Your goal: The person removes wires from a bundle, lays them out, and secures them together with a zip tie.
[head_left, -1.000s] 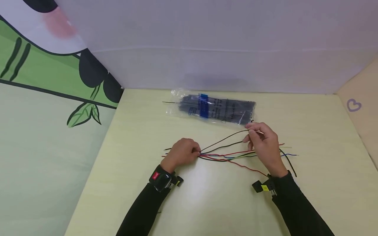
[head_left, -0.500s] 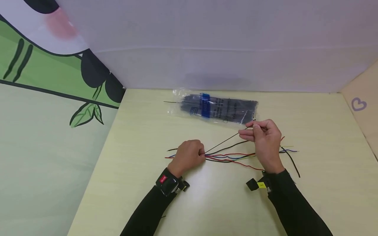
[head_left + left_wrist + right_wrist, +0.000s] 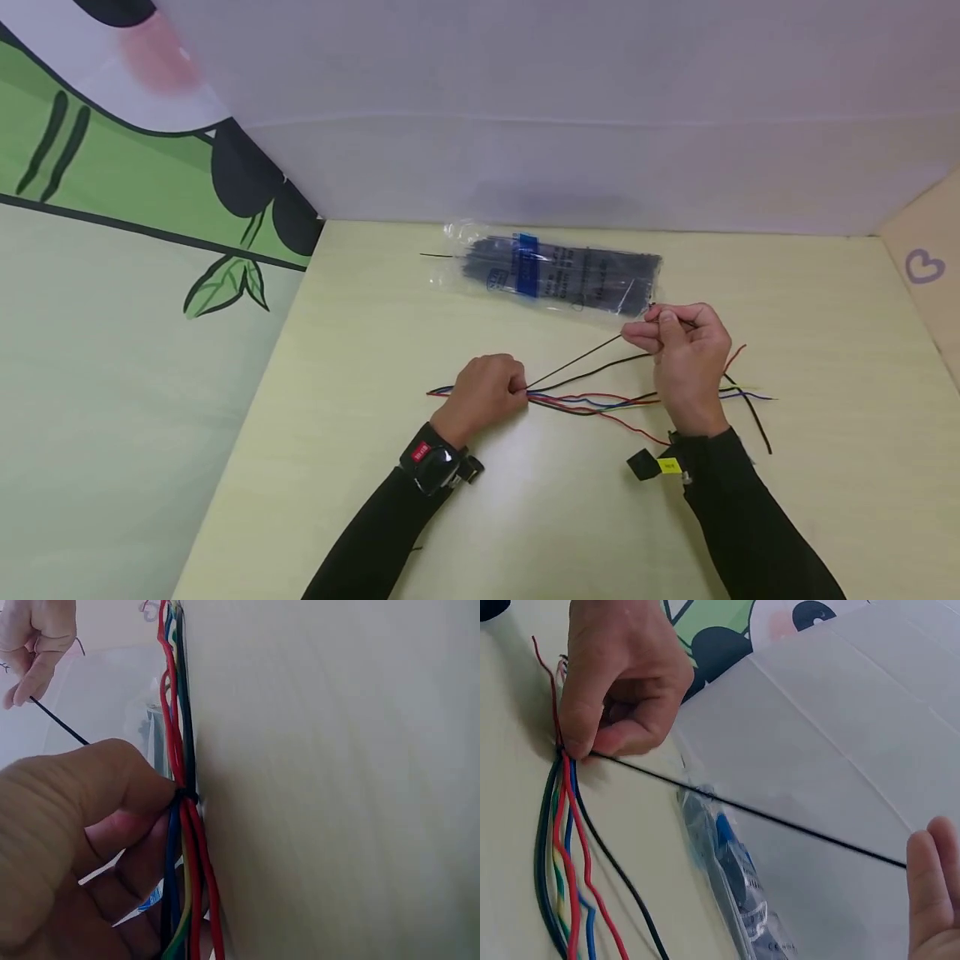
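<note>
A bundle of thin wires [image 3: 592,404], red, blue, black and yellow-green, stretches sideways along the table. Round it sits the small black loop of a cable tie [image 3: 186,795]. My left hand [image 3: 489,387] pinches the bundle right at this loop, thumb tip against it. The tie's tail [image 3: 780,820] runs straight and taut up to my right hand [image 3: 692,367], which grips its far part between thumb and fingers. In the head view the right hand overlaps the right part of the wires, while their loose ends fan out beyond it.
Behind the hands lies a clear plastic bag [image 3: 585,279] packed with black cable ties, a blue band across it. One thin black strip [image 3: 435,255] sticks out of its left end. A pale wall [image 3: 562,167] closes off the table's back edge.
The tie's tail has gone from slightly curved to straight between the hands. My right hand has shifted right, and the wire ends left of my left hand have drawn closer together.
</note>
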`<state>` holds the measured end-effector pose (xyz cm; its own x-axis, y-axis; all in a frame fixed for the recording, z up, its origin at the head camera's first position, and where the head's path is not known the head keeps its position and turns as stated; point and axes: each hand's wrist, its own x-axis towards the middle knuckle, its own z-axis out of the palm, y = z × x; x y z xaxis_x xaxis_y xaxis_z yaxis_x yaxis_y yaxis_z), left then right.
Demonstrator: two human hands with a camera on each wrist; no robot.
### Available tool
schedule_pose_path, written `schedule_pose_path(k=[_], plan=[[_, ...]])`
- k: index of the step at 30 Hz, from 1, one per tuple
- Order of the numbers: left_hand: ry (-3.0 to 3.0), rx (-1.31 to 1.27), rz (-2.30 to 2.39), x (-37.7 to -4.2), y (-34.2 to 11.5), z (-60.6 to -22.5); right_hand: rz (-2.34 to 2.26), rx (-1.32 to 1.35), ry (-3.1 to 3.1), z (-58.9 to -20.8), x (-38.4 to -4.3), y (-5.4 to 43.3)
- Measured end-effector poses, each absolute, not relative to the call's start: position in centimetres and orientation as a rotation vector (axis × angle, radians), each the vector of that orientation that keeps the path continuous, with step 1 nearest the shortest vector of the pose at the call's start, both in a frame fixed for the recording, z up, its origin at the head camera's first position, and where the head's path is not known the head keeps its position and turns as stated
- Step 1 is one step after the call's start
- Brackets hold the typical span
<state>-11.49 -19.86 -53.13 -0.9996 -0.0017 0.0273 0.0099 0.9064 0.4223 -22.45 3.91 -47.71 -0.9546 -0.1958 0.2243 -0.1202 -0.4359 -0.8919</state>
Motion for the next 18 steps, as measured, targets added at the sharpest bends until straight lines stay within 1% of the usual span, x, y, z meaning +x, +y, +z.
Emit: schedule_pose_path(k=[3,5,6,8,12,14,18], plan=[[-3.073,-0.05,-0.602,-11.4,-19.8,-52.8,-2.411,-0.383,1.702,-48.1,-22.9,4.7],[-3.093,-0.066,-0.55,-11.1,-19.9,-52.6,-2.164,-0.349,1.851,-48.6,-23.0,5.3],[-3.097,-0.071,-0.527,-11.1,-20.0,-52.4,-1.987,-0.378,1.991,-49.0,-23.0,5.7],[-3.103,-0.074,-0.512,-10.9,-20.2,-52.0,-1.581,-0.531,2.26,-49.7,-22.8,6.2],[-3.147,-0.097,-0.51,-10.7,-20.5,-51.4,-0.814,-1.029,2.561,-51.3,-22.2,6.8],[-3.17,-0.127,-0.491,-10.6,-20.6,-51.3,-0.608,-1.225,2.559,-51.9,-21.9,6.8],[-3.161,-0.183,-0.407,-10.5,-20.4,-51.8,-0.447,-1.403,2.593,-52.4,-21.6,6.9]])
